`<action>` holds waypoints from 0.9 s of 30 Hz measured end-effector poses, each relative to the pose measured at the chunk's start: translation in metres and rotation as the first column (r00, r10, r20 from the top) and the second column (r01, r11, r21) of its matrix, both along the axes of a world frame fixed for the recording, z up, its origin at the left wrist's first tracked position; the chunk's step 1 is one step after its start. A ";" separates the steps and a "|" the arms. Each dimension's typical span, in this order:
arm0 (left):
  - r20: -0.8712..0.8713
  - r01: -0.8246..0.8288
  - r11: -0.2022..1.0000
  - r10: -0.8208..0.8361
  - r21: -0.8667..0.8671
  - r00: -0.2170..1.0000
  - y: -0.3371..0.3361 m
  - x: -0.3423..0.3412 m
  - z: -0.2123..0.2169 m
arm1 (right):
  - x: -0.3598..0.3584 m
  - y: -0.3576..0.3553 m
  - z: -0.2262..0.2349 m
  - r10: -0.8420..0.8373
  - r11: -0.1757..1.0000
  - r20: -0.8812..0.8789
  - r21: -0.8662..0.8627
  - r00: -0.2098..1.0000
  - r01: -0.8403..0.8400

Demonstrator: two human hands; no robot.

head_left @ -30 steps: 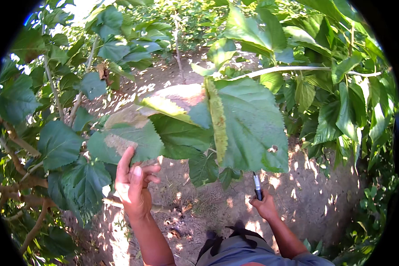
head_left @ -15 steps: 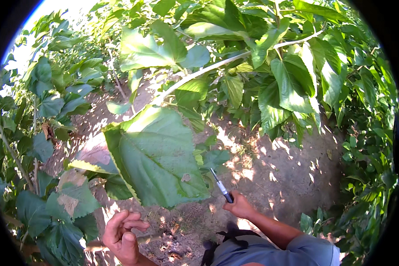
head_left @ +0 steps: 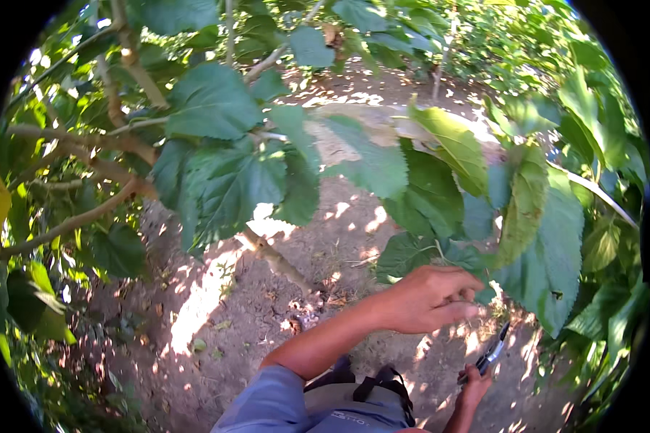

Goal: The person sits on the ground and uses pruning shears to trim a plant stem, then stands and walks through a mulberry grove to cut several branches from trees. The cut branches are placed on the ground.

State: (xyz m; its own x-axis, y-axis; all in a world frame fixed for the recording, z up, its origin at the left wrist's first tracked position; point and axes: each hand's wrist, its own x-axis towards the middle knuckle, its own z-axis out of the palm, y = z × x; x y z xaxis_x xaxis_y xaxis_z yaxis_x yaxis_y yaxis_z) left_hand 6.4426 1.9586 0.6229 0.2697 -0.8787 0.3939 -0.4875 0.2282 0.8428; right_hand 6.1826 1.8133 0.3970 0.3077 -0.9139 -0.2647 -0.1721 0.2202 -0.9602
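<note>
My left hand (head_left: 440,299) reaches across toward the right, palm down, with its fingers curled. Its fingertips are close to the large drooping leaves (head_left: 549,256), and I cannot make out whether a stalk is between them. Lower down at the right, my right hand (head_left: 475,382) grips a pair of pruning shears (head_left: 492,353) with a dark, narrow tip that points up and to the right. Just beyond the left hand hangs a leaf with a dry, pale brown patch (head_left: 339,144). A yellowish-green leaf (head_left: 455,144) hangs beside it.
Thick brown branches (head_left: 87,155) spread out at the left. A cut-looking branch (head_left: 274,256) slants down to the sun-dappled soil (head_left: 245,353). A pale thin branch (head_left: 596,191) runs along the right, and dense leafy bushes (head_left: 542,65) stand behind.
The view has swung to the left. My left hand has moved from the lower left across to the leaves at the right. The shears remain in my right hand, now lower in view.
</note>
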 end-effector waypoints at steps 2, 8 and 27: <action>0.029 -0.052 0.999 0.052 -0.013 0.998 0.032 0.007 -0.005 | 0.016 0.013 -0.009 0.112 0.993 0.006 0.025 0.994 -0.112; 0.083 -0.308 0.951 0.305 0.036 0.949 0.095 0.018 -0.016 | 0.051 0.032 -0.004 0.269 0.963 0.015 0.034 0.963 -0.269; -0.378 -0.889 0.446 0.845 0.104 0.380 0.246 0.073 -0.050 | 0.075 0.043 -0.036 0.576 0.816 -0.098 0.133 0.812 -0.563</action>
State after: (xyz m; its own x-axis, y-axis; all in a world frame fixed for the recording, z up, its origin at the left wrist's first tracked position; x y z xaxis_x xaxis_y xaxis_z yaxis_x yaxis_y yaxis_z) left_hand 6.5152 2.2047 0.5731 0.9844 -0.0473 0.1696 -0.1723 -0.0601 0.9832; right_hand 6.2574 1.8563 0.3606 0.7226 -0.5547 -0.4125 -0.4138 0.1310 -0.9009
